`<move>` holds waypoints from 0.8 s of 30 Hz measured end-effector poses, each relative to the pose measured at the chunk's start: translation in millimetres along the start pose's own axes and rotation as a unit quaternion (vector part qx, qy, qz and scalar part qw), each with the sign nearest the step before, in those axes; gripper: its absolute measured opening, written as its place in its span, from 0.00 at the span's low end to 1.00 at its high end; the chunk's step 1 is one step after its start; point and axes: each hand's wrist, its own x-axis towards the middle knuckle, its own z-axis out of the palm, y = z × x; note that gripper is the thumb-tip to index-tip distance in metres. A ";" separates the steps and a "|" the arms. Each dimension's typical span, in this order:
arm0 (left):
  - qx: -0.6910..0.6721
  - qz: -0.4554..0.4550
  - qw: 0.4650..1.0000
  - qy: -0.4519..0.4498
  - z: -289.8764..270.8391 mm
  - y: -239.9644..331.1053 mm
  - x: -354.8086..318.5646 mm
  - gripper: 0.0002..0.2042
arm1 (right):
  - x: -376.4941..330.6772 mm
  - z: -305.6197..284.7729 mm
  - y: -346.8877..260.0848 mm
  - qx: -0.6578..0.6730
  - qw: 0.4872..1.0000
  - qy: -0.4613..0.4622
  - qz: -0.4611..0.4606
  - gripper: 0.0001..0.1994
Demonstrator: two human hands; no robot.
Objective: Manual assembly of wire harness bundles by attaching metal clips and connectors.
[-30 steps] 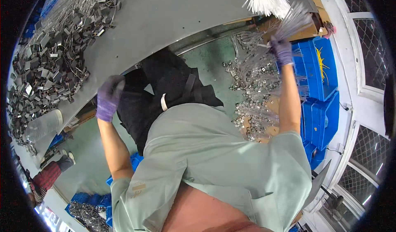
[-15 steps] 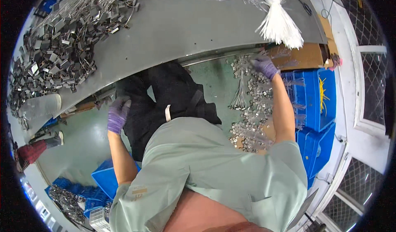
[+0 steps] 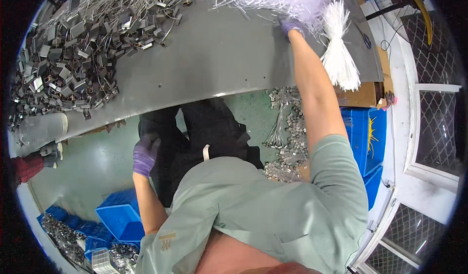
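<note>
My right hand (image 3: 292, 26), in a purple glove, reaches over the grey table to the near edge of a pile of pale lilac, see-through strands (image 3: 297, 1). Its fingers are blurred and partly hidden, so whether it grips any strands does not show. Just right of it lies a tied bundle of white strands (image 3: 338, 55), fanned out at its near end. My left hand (image 3: 145, 156), gloved in purple with bare-looking fingertips, hangs beside my dark-trousered thigh. Its fingers are loosely apart and hold nothing.
Many small grey metal-like pieces with wires (image 3: 68, 62) are heaped on the left of the table (image 3: 219, 55). Below the table's right side lie bunches of small parts on thin strands (image 3: 287, 147). Blue bins (image 3: 360, 132) stand at right, another blue bin (image 3: 122, 218) at lower left.
My right hand has left the hanging small parts under the table edge and moved up and forward onto the table, to the lilac strands. My left hand stays by my thigh.
</note>
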 end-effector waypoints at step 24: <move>-0.185 -0.145 0.972 -0.028 -13.3 -29.2 -24.0 0.10 | -181.2 -24.3 17.4 0.365 0.903 -0.217 0.062 0.08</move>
